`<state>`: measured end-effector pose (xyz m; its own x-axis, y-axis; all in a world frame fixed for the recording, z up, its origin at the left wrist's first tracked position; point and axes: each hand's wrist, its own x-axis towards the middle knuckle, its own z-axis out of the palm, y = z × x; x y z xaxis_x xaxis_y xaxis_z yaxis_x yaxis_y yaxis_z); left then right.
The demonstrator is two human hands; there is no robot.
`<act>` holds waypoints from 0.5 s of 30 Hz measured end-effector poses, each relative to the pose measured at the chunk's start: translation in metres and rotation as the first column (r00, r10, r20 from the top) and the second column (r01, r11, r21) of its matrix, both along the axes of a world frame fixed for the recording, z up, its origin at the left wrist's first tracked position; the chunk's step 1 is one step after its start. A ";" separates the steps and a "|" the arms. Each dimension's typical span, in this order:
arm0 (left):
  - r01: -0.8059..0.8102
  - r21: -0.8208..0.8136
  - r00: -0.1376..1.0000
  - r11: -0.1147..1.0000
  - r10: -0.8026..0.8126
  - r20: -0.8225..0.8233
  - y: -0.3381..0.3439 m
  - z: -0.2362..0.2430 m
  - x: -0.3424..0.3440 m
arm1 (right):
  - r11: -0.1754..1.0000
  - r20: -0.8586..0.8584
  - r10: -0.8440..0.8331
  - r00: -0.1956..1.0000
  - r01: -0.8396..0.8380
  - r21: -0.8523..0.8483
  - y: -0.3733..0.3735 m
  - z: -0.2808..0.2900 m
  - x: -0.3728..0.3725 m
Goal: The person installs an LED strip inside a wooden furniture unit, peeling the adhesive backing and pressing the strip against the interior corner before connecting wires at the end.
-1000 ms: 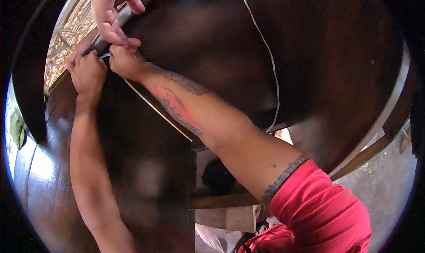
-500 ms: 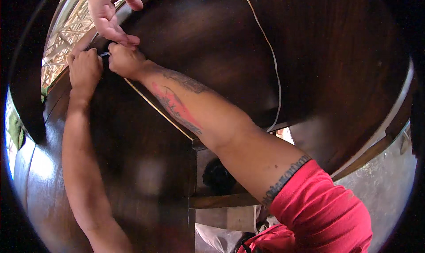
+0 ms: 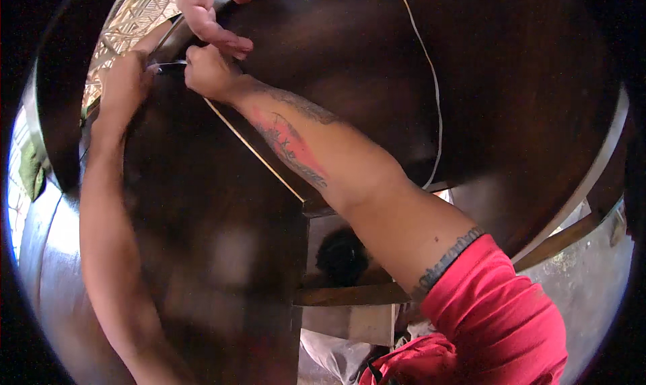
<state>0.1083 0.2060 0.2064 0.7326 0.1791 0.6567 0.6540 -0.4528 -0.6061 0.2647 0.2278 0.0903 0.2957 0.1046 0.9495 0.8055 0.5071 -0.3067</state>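
A dark polished wooden panel (image 3: pixel 377 68) fills the view. Against it, the left hand (image 3: pixel 124 82) has slid upward, fingers flat. Beside it the right hand (image 3: pixel 208 72) pinches a thin dark tool (image 3: pixel 171 64); a co-worker's hand (image 3: pixel 208 15) hovers just above.

Dark brown wooden panel (image 3: pixel 377 55), red sleeve (image 3: pixel 498 304).

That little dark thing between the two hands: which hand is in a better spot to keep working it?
Probably the right hand: its fist is closed on the small dark thing. The left hand only rests beside it on the dark wooden panel.
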 end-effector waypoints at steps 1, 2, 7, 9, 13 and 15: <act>0.030 0.025 0.999 0.999 -0.031 0.039 -0.002 0.002 0.010 | 0.995 0.054 -0.077 0.996 0.073 0.066 0.002 0.000 0.015; 0.060 0.051 0.995 0.997 -0.064 0.078 -0.005 0.004 0.020 | 0.978 0.104 -0.204 0.973 0.197 0.072 0.004 0.004 0.027; -0.065 0.029 0.989 0.997 0.061 0.136 0.003 0.018 0.012 | 0.980 0.063 -0.148 0.987 0.137 0.145 0.000 0.000 0.012; -0.047 0.030 0.989 0.998 0.043 0.139 0.000 0.020 0.004 | 0.978 0.062 -0.165 0.984 0.155 0.137 -0.002 -0.001 0.011; 0.131 0.237 0.956 0.963 -0.186 0.228 -0.022 0.001 0.002 | 0.976 0.051 -0.164 0.985 0.154 0.154 0.001 0.001 0.016; 0.565 -0.037 0.737 0.825 -0.484 0.472 -0.022 -0.003 -0.002 | 0.969 0.034 -0.195 0.980 0.187 0.161 0.004 -0.001 0.018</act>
